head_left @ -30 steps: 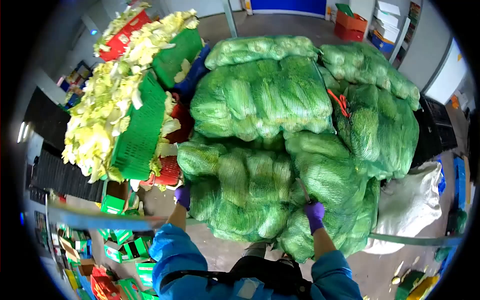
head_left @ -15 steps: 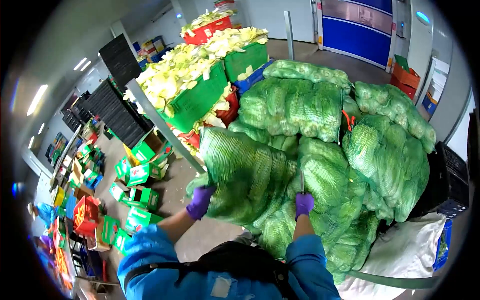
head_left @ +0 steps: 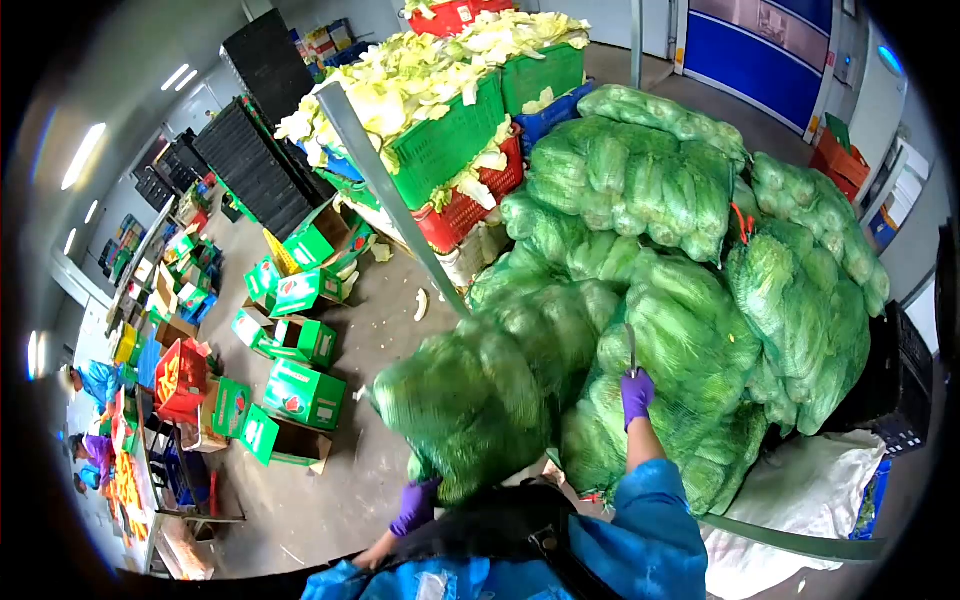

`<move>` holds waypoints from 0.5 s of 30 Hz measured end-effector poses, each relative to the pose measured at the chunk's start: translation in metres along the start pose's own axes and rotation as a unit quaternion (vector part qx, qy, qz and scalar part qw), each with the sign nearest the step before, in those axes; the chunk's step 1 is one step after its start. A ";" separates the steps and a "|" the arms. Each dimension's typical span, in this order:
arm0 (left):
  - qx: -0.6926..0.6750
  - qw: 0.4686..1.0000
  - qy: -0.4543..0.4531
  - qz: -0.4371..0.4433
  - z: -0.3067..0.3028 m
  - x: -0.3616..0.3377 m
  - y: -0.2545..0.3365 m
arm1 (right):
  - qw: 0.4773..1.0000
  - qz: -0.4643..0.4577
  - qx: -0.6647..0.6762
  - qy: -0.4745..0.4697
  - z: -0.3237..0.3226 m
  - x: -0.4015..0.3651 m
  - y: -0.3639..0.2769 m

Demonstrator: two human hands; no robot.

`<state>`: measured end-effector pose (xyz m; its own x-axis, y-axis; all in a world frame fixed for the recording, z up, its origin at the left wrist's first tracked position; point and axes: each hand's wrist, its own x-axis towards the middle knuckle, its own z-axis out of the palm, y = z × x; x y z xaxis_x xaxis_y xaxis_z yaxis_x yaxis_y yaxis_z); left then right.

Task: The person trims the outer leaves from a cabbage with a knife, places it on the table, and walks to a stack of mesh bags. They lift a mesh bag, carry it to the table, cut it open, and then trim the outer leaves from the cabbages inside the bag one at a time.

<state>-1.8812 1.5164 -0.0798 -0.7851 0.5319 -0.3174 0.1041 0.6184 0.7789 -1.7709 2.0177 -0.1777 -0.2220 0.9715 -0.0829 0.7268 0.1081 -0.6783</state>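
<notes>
A green mesh sack of leafy cabbages point(head_left: 455, 400) leans off the front left of a pile of similar sacks. My left hand point(head_left: 415, 505), in a purple glove, is closed on the netting at its lower near corner. My right hand point(head_left: 636, 397), gloved in purple too, is wrapped round the handle of a tool with a thin curved metal blade point(head_left: 631, 350). The blade points up and away from me, over another full mesh sack point(head_left: 680, 320). Behind it, a red tie point(head_left: 742, 225) shows between two sacks.
Green crates point(head_left: 450, 145) heaped with pale leaves stand beyond a slanting metal post point(head_left: 390, 195). Open green cartons point(head_left: 305, 395) lie on the floor at left. Co-workers point(head_left: 98, 382) are at a far-left table. A white sack point(head_left: 790, 490) and black crate point(head_left: 905, 375) are at right.
The front left sack has tipped down toward me, and my left hand has gone lower with it. My right hand has shifted slightly right with the blade. The view has turned left.
</notes>
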 end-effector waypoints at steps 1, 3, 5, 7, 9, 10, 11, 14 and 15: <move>-0.058 0.997 0.010 -0.044 0.003 0.008 -0.040 | 0.999 -0.014 0.049 0.016 0.008 -0.002 -0.003; -0.121 0.986 0.079 -0.081 -0.007 -0.002 0.004 | 0.999 0.036 0.036 -0.018 0.034 -0.008 -0.004; 0.113 0.990 0.053 0.070 -0.016 0.011 -0.023 | 0.995 -0.001 0.052 -0.088 0.057 -0.011 -0.020; -0.327 0.923 0.075 -0.189 -0.014 0.030 -0.049 | 0.981 -0.139 0.125 -0.049 0.078 -0.013 -0.041; -0.378 0.903 0.116 -0.169 -0.009 0.035 -0.065 | 0.979 -0.032 0.116 -0.166 0.090 -0.001 -0.071; -0.395 0.880 0.114 -0.239 -0.010 0.034 -0.073 | 0.973 -0.023 0.146 -0.177 0.099 0.005 -0.081; -0.409 0.852 0.113 -0.305 -0.010 0.038 -0.081 | 0.977 -0.014 0.109 -0.183 0.114 0.020 -0.084; -0.476 0.763 0.199 -0.389 0.007 0.041 -0.133 | 0.996 -0.052 0.040 0.054 0.169 0.051 -0.067; -0.471 0.762 0.204 -0.395 0.008 0.045 -0.141 | 0.996 -0.019 0.010 0.084 0.156 0.049 -0.087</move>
<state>-1.9262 1.4584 -0.2082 -0.5194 -0.1350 -0.8438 -0.8331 -0.1398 0.5352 -1.9469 2.0229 -0.2365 -0.1358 0.9886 0.0645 0.7070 0.1423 -0.6928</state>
